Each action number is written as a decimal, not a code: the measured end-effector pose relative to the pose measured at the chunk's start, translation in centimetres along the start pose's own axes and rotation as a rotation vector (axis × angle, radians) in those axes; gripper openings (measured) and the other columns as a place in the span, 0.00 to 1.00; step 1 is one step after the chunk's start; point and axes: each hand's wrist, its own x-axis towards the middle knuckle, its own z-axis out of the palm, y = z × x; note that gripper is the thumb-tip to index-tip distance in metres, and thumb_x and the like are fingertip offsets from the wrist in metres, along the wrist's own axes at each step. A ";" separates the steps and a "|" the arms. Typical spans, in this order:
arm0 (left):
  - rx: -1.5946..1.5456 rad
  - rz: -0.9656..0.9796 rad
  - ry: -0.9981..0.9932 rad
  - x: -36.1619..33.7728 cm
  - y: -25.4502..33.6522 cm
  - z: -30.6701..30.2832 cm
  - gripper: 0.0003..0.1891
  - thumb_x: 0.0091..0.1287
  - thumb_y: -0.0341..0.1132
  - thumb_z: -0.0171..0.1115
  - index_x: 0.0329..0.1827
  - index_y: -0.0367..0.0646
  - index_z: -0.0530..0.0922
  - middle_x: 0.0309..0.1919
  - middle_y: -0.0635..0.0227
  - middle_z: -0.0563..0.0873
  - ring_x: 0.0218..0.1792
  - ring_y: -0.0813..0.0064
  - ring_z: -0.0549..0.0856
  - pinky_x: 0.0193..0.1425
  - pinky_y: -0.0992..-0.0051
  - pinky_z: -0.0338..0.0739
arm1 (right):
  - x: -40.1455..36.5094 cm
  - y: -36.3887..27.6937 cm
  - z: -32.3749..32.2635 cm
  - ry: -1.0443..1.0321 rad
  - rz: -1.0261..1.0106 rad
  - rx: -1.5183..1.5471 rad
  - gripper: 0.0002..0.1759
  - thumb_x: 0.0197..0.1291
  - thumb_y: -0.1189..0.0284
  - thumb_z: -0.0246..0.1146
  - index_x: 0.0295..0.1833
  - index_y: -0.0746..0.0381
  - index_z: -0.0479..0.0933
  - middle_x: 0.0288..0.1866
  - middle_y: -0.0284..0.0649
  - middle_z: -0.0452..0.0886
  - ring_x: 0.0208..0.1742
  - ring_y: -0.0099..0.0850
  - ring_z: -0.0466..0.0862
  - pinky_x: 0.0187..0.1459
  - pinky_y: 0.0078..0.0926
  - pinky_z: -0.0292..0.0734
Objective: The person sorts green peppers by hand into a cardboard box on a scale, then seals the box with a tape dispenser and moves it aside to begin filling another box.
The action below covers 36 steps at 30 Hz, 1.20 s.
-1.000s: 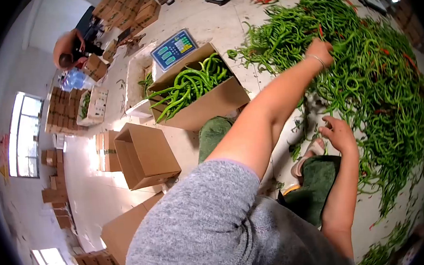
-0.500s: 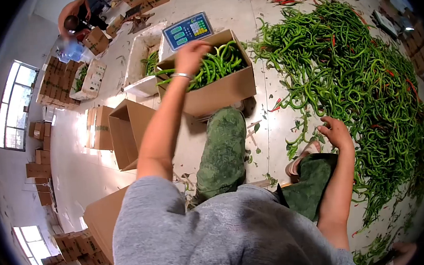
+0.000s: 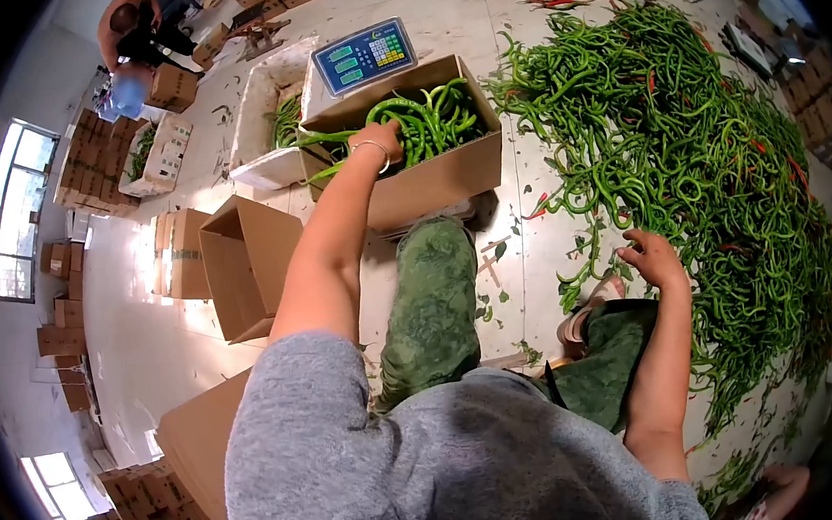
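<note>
My left hand, with a bangle at the wrist, reaches into the left part of a cardboard box and touches the green peppers inside. Its fingertips are hidden among the peppers. Behind the box stands a scale with a blue panel. My right hand hangs near my knee with its fingers apart and nothing in it, left of a large heap of green peppers on the floor.
An empty cardboard box lies at the left. A white foam box with peppers stands beside the scale. Stacked cartons and a person are at the back left. Another person's arm shows at the bottom right.
My left hand has moved down onto the peppers in the box. My right hand has barely moved. The person at the back has shifted, and the view has tilted slightly.
</note>
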 end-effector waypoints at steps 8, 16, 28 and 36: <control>-0.409 0.121 0.292 3.1 -7.0 -5.3 0.21 0.51 0.32 0.64 0.52 0.48 0.79 0.32 0.59 0.86 0.33 0.68 0.85 0.36 0.71 0.79 | 0.1 -0.5 0.0 -0.007 -0.017 0.029 0.23 0.52 0.63 0.66 0.53 0.63 0.76 0.41 0.52 0.81 0.42 0.44 0.82 0.44 0.37 0.75; -0.885 0.410 0.230 -6.7 -3.2 -16.5 0.15 0.57 0.25 0.61 0.49 0.34 0.78 0.26 0.65 0.84 0.25 0.81 0.82 0.28 0.82 0.76 | -0.2 -1.2 -0.4 0.010 -0.036 0.052 0.23 0.52 0.62 0.66 0.52 0.61 0.76 0.40 0.52 0.82 0.40 0.44 0.82 0.44 0.36 0.76; -0.706 0.866 0.481 -8.3 31.2 -11.0 0.19 0.51 0.35 0.61 0.49 0.47 0.80 0.40 0.56 0.84 0.42 0.54 0.82 0.48 0.62 0.77 | 0.2 -1.3 -0.3 -0.019 -0.036 0.020 0.24 0.51 0.63 0.67 0.54 0.62 0.76 0.42 0.52 0.82 0.42 0.44 0.83 0.46 0.35 0.76; -0.830 0.933 0.362 -10.4 20.8 -7.0 0.12 0.56 0.38 0.64 0.41 0.44 0.83 0.35 0.61 0.86 0.35 0.68 0.85 0.42 0.73 0.79 | 0.5 -0.6 0.1 0.013 -0.100 0.030 0.23 0.51 0.63 0.67 0.52 0.61 0.77 0.40 0.51 0.82 0.40 0.44 0.82 0.43 0.36 0.75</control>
